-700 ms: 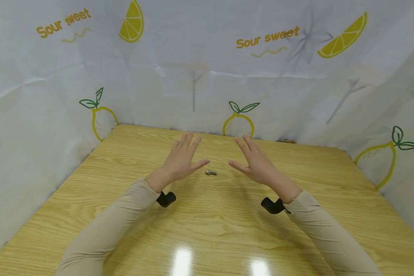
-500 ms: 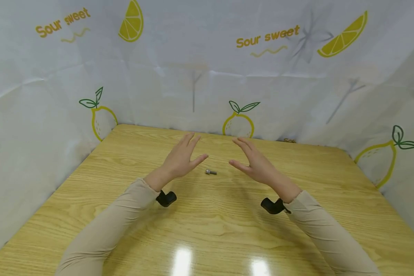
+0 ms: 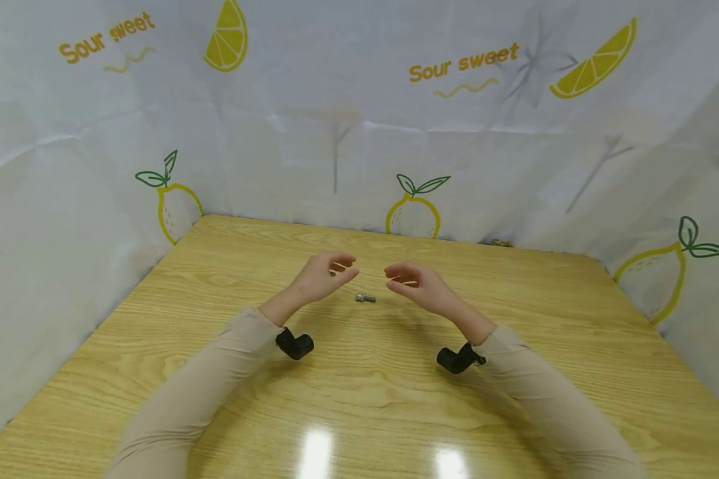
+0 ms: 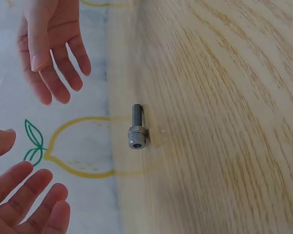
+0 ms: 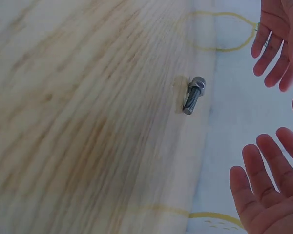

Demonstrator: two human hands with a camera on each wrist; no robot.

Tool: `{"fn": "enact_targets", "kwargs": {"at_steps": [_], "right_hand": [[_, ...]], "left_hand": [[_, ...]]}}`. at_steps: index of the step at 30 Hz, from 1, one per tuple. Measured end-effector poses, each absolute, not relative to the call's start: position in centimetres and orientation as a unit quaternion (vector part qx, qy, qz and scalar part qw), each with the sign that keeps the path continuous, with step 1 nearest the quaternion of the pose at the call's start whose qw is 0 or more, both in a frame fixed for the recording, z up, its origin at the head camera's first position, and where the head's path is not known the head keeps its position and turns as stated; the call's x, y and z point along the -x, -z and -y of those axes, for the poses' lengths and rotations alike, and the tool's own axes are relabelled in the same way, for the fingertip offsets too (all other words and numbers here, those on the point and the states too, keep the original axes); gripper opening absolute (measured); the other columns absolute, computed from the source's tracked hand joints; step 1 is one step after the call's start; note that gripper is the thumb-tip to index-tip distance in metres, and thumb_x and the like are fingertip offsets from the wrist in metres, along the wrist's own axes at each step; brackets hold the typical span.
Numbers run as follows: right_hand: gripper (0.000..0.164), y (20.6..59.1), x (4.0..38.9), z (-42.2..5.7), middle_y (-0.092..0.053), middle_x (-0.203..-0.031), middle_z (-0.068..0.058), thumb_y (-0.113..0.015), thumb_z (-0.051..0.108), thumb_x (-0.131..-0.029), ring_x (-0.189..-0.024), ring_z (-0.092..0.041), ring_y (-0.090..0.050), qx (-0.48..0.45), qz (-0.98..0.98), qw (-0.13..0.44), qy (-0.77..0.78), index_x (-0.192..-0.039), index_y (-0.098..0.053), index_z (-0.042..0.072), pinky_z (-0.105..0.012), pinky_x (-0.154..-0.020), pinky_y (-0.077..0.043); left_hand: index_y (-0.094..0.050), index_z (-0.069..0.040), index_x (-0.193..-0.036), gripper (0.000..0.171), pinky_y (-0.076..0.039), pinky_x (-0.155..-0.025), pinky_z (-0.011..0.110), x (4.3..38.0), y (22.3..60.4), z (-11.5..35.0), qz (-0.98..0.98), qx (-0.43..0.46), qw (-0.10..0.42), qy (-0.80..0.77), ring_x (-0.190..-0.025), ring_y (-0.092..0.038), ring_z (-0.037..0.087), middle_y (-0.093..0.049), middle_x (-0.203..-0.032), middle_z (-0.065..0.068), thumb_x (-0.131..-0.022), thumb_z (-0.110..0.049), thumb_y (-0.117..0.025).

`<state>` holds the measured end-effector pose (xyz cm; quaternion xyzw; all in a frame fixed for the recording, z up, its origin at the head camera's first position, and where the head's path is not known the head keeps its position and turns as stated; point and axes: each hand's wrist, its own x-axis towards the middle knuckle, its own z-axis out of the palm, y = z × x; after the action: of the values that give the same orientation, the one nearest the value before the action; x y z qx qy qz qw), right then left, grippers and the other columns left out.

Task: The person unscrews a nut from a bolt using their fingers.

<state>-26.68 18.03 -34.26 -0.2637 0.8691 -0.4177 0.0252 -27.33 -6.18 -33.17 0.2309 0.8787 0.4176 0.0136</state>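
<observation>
A metal socket-head bolt [image 3: 365, 298] lies on its side on the wooden table, with what looks like a nut up against its head. In the left wrist view the bolt [image 4: 137, 126] shows a hex hole in its head; in the right wrist view the bolt's [image 5: 192, 100] threaded end faces the camera. My left hand [image 3: 323, 276] hovers above the table to the left of it, fingers loosely bent. On the other side hovers my right hand [image 3: 424, 287], thumb and fingers apart. Neither hand touches the bolt, and both hold nothing.
The wood-grain table [image 3: 359, 399] stretches around the hands. A white curtain [image 3: 275, 153] printed with lemons borders its back and sides. Black wrist-worn mounts [image 3: 295, 344] hang under both sleeves.
Fingers of both hands have bent from nearly straight to a loose curve. The right hand has shifted slightly left, towards the left hand. The bolt stays where it was.
</observation>
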Motion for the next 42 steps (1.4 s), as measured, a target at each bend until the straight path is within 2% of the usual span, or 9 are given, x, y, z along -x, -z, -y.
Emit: {"fn": "enact_targets", "kwargs": {"at_steps": [5,12,16,22,33,42], "right_hand": [[0.038,34.8,27.3,-17.6,-0.061,-0.121,-0.021,-0.057,0.02,-0.094,-0.108,-0.034,-0.06,0.229,-0.877,0.06,0.419,-0.124,-0.056,-0.003,-0.043,-0.09,-0.05],[0.035,35.9,28.3,-16.8,-0.062,-0.117,-0.019,-0.059,0.02,-0.093,-0.101,-0.028,-0.062,0.179,-0.881,0.118,0.421,-0.122,-0.059,0.001,-0.033,-0.079,-0.053],[0.031,36.1,28.7,-16.1,-0.065,-0.109,-0.017,-0.06,0.018,-0.092,-0.09,-0.02,-0.064,0.164,-0.886,0.133,0.413,-0.118,-0.062,0.001,-0.026,-0.068,-0.051],[0.028,36.5,28.9,-15.5,-0.067,-0.099,-0.017,-0.063,0.014,-0.089,-0.073,-0.01,-0.059,0.158,-0.888,0.14,0.409,-0.111,-0.064,-0.003,-0.022,-0.062,-0.049],[0.025,36.6,29.2,-15.0,-0.068,-0.099,-0.016,-0.065,0.014,-0.088,-0.068,-0.009,-0.057,0.147,-0.9,0.156,0.379,-0.108,-0.066,0.0,-0.021,-0.06,-0.047],[0.021,36.7,29.3,-14.6,-0.068,-0.091,-0.014,-0.066,0.012,-0.087,-0.063,-0.008,-0.052,0.141,-0.905,0.159,0.369,-0.103,-0.066,-0.002,-0.02,-0.057,-0.043]], "left_hand": [[-0.057,-0.002,-0.126,0.039,-0.053,-0.084,0.035,28.2,34.2,6.0,-0.875,-0.213,0.051,-0.432,-0.104,-0.062,0.029,-0.062,-0.12,0.015,-0.094,-0.024,-0.057],[-0.062,-0.002,-0.119,0.032,-0.053,-0.086,0.034,29.1,35.0,5.6,-0.887,-0.197,0.088,-0.407,-0.103,-0.062,0.027,-0.063,-0.116,0.014,-0.092,-0.017,-0.06],[-0.066,-0.005,-0.113,0.027,-0.053,-0.079,0.031,29.6,35.5,5.4,-0.894,-0.2,0.098,-0.388,-0.095,-0.063,0.021,-0.067,-0.107,0.01,-0.09,-0.02,-0.062],[-0.067,-0.005,-0.112,0.025,-0.051,-0.081,0.031,29.7,35.8,4.8,-0.898,-0.176,0.118,-0.385,-0.094,-0.063,0.021,-0.068,-0.104,0.011,-0.09,-0.015,-0.062],[-0.068,-0.002,-0.11,0.026,-0.05,-0.071,0.027,29.2,36.1,4.2,-0.908,-0.164,0.113,-0.368,-0.083,-0.062,0.018,-0.068,-0.104,0.013,-0.087,-0.015,-0.066],[-0.07,0.0,-0.104,0.021,-0.048,-0.064,0.02,29.3,36.4,3.9,-0.908,-0.184,0.111,-0.358,-0.079,-0.06,0.016,-0.069,-0.103,0.015,-0.085,-0.009,-0.067]]}}
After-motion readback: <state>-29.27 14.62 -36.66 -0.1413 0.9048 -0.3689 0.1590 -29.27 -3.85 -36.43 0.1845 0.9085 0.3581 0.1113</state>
